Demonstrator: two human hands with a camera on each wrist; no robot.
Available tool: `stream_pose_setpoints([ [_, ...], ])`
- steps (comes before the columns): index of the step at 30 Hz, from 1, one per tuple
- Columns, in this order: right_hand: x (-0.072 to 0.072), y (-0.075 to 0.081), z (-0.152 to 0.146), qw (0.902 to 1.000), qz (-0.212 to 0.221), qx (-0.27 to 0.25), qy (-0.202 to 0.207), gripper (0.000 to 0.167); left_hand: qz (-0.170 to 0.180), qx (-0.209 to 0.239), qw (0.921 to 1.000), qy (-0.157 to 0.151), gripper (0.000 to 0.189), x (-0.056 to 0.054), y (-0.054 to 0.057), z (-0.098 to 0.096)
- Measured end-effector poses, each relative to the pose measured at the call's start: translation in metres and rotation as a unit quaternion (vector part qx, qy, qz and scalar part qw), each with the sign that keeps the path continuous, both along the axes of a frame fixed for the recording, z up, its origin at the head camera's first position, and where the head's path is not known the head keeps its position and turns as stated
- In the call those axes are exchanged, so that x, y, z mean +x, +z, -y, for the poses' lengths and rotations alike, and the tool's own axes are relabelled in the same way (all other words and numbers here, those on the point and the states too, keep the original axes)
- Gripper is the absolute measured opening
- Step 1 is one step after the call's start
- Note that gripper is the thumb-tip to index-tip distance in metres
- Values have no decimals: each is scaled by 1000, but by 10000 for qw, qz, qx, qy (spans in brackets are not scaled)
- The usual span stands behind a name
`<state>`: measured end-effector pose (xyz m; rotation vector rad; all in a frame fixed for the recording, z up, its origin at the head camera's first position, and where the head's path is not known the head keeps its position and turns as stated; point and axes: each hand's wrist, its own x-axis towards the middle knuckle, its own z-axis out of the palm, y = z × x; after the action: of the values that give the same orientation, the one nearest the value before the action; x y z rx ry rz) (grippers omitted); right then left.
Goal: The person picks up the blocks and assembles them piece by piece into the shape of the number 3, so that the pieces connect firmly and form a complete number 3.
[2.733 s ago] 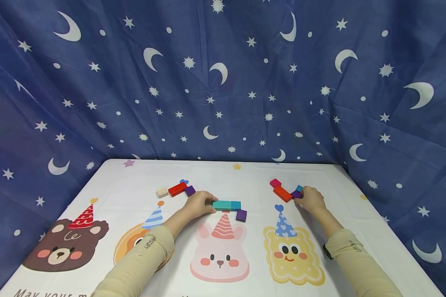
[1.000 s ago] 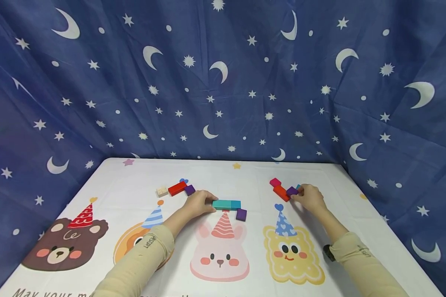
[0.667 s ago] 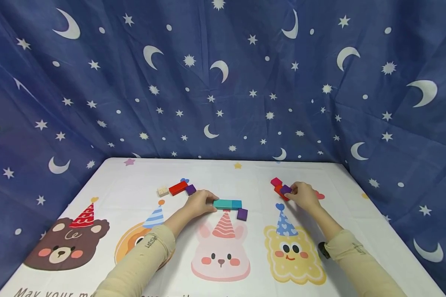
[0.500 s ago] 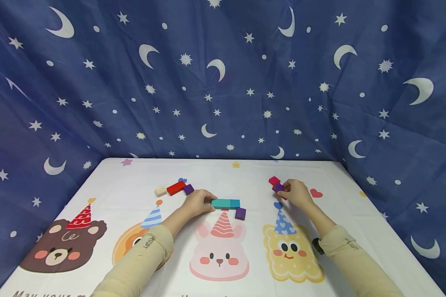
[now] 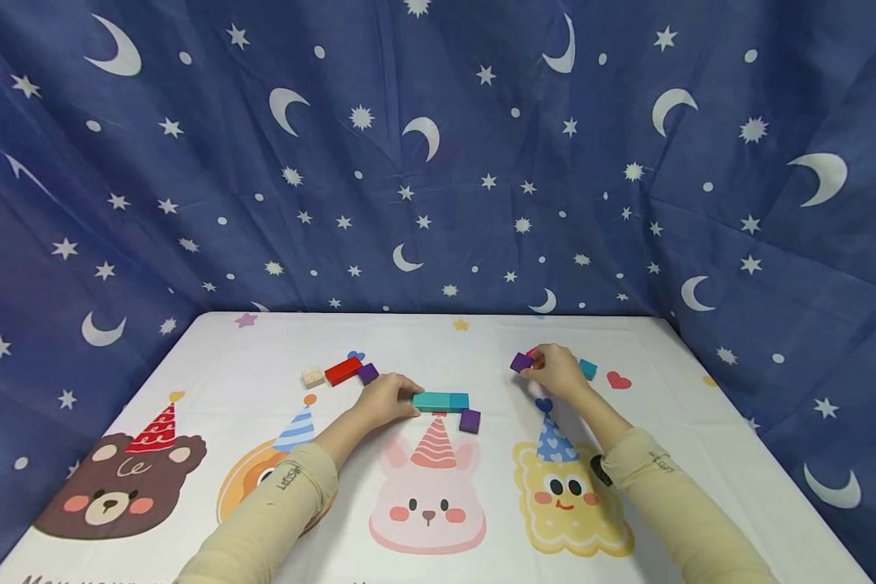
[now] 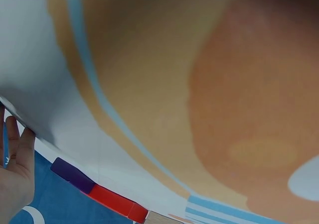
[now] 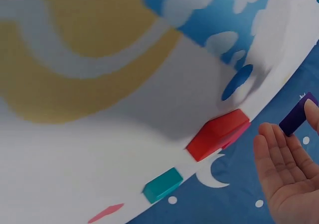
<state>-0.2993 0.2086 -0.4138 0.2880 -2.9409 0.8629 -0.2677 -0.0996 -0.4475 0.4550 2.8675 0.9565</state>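
Note:
My right hand [image 5: 557,371] pinches a purple block [image 5: 521,362] between thumb and fingertips; the right wrist view shows the same purple block [image 7: 295,117] held clear of the tabletop. Behind that hand a sliver of a pink block [image 5: 532,353] shows, while the red block [image 7: 219,134] beside it is visible only from the right wrist. My left hand [image 5: 384,399] has its thumb and forefinger at the left end of a long teal block [image 5: 431,402], one on either side. A shorter blue block [image 5: 459,402] meets its right end, with a second purple block [image 5: 470,421] at the near corner.
At the back left lie a beige block [image 5: 312,377], a red block [image 5: 344,371] and a purple block [image 5: 367,373] in a slanting line. Right of my right hand sits a teal-blue block [image 5: 587,370]. A white cloth with cartoon prints [image 5: 496,487] covers the table; a blue curtain [image 5: 438,203] stands behind.
My right hand has lifted the purple block from beside the teal-blue block and carried it left, past the red and pink blocks. The left hand has stayed at the long teal block.

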Motion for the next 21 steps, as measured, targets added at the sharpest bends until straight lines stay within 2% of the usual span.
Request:
stream_pose_setpoints([
  [8, -6, 0, 14, 9998, 39, -22, 181, 28, -42, 36, 10000, 12, 33, 0, 0, 1],
  [14, -7, -1, 22, 9998, 133, -21, 158, 29, -41, 62, 10000, -3, 33, 1, 0, 2],
  [21, -10, -6, 28, 9992, 283, 106, 265, 29, -229, 28, 9996, -145, 33, 1, 0, 3],
])
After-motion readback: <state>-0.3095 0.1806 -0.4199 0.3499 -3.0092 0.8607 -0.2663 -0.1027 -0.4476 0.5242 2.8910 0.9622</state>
